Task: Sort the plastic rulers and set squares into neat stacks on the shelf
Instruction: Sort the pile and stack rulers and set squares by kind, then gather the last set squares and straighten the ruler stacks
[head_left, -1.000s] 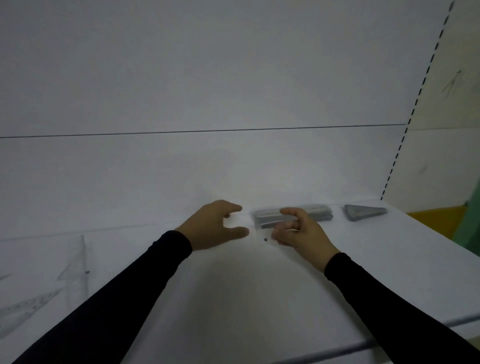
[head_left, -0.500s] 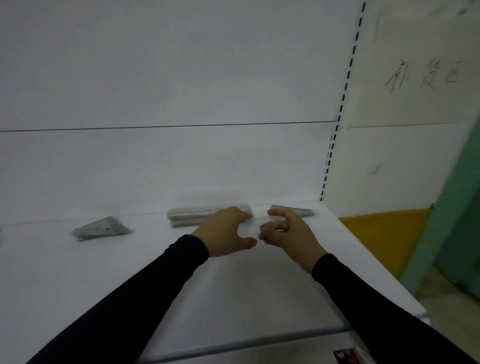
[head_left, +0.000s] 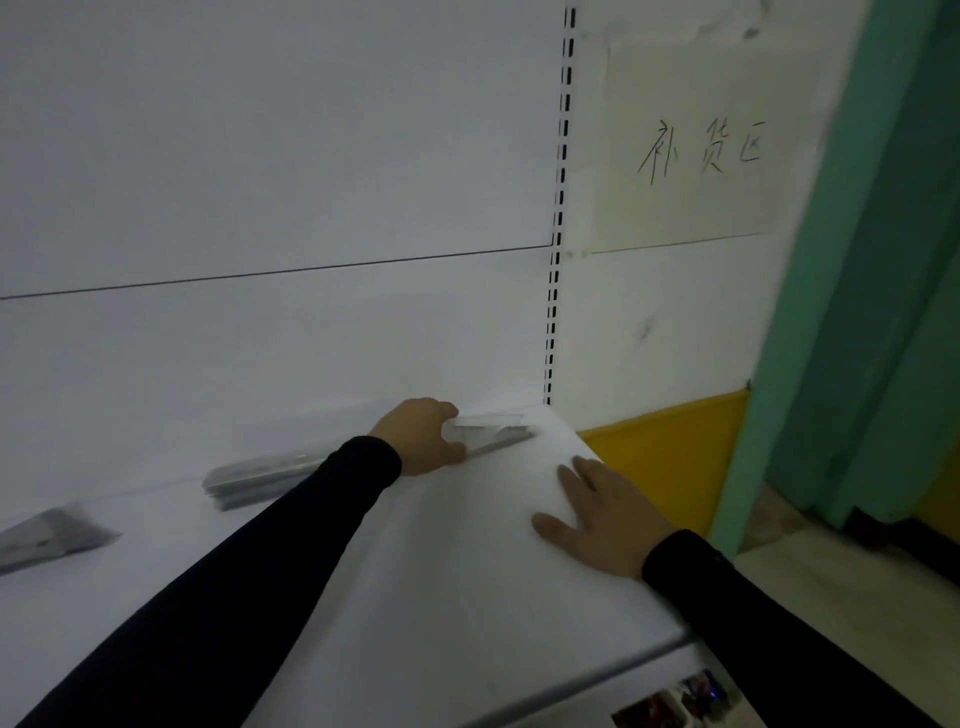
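Two hands work over the white shelf (head_left: 415, 597). Nearest, the right hand (head_left: 602, 525) lies flat on the shelf, fingers spread, holding nothing. Further back sit three blurred stacks: a wedge-shaped stack (head_left: 49, 538) at far left, a long ruler stack (head_left: 260, 475) in the middle, and a clear stack (head_left: 491, 431) at the right corner, which the left hand (head_left: 421, 436) grips by its near end.
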